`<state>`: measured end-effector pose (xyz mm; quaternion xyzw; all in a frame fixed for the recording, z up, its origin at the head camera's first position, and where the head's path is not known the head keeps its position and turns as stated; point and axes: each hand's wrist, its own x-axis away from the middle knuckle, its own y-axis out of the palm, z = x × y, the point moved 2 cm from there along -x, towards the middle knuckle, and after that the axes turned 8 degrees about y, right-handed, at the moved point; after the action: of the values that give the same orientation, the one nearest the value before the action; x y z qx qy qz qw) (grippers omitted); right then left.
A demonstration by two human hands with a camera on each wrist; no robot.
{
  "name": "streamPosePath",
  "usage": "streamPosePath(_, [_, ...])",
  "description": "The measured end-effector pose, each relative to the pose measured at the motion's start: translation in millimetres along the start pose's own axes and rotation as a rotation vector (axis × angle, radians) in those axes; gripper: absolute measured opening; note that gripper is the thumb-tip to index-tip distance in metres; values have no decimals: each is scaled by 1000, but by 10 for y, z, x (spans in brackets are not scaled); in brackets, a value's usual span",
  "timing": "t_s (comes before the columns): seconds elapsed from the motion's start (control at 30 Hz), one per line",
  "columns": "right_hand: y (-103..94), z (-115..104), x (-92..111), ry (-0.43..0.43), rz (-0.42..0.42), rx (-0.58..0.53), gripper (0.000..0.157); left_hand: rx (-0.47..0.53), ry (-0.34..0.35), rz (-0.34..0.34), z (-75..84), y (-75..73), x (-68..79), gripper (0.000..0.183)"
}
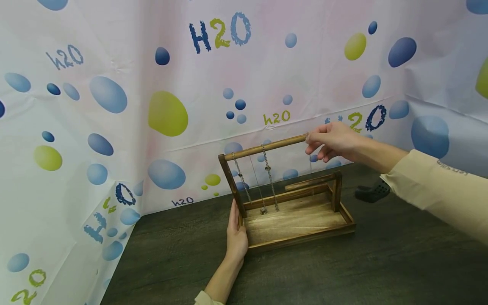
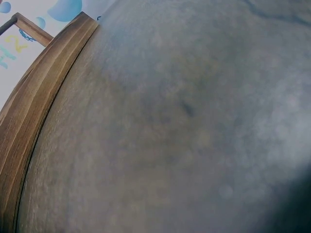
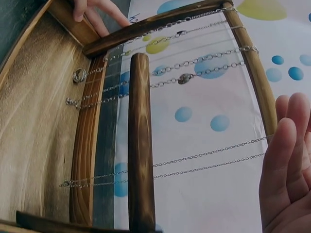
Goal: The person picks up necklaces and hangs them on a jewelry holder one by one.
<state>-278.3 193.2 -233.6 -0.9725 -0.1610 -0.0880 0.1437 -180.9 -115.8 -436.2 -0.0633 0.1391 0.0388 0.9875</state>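
Note:
A wooden jewelry stand has a shallow tray, a tall left post with an upper bar, and a short right post with a lower bar. My left hand grips the tray's left end beside the tall post. At the upper bar's free end, my right hand pinches a thin chain necklace, whose strands hang down toward the tray. Farther left on that bar hang a chain with a dark bead, a fine strand with a ring-like pendant, and a thicker chain.
The stand rests on a dark tabletop. Right of it lies a black object with small dots. A white curtain printed with blue and green drops rises behind and at the left. The left wrist view shows the tray's outer wall.

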Motion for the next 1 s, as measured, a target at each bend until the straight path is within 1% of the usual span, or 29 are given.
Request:
streamPosePath(0.33, [-166, -27, 38, -14, 22, 2, 23, -1, 6, 1, -3, 0, -1, 84])
streamPosePath(0.53, [-253, -66, 51, -23, 38, 3, 20, 1, 11, -2, -10, -3, -2, 84])
streamPosePath(0.7, [-292, -98, 28, -22, 52, 1, 19, -2, 9, 1, -8, -7, 3, 85])
streamPosePath(0.87, [-306, -121, -7, -54, 74, -8, 18, 3, 3, 1, 3, -5, 13, 85])
streamPosePath(1.0, [-308, -118, -60, -60, 94, -3, 17, 8, -2, 2, 8, 1, 20, 86])
